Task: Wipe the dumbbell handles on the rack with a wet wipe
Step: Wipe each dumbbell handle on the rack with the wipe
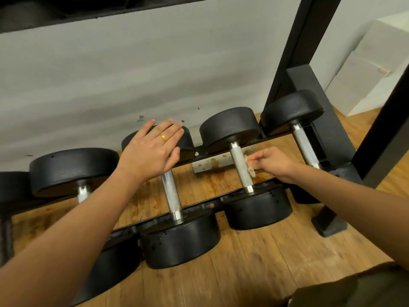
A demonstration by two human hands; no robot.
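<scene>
Several black dumbbells with knurled steel handles lie across the low rails of a black rack (223,202). My right hand (271,161) pinches a crumpled, soiled wet wipe (249,167) against the right side of one handle (241,168). My left hand (152,149), fingers straight, lies flat over the far head (187,140) of the neighbouring dumbbell to the left, above its handle (171,192). More dumbbells sit at the far left (73,169) and the far right (304,144).
A black rack upright (294,54) and its foot (329,224) stand at the right. A stained metal piece (210,163) lies on the wooden floor (254,251) under the rack. A grey wall is behind. An upper shelf (66,12) crosses the top.
</scene>
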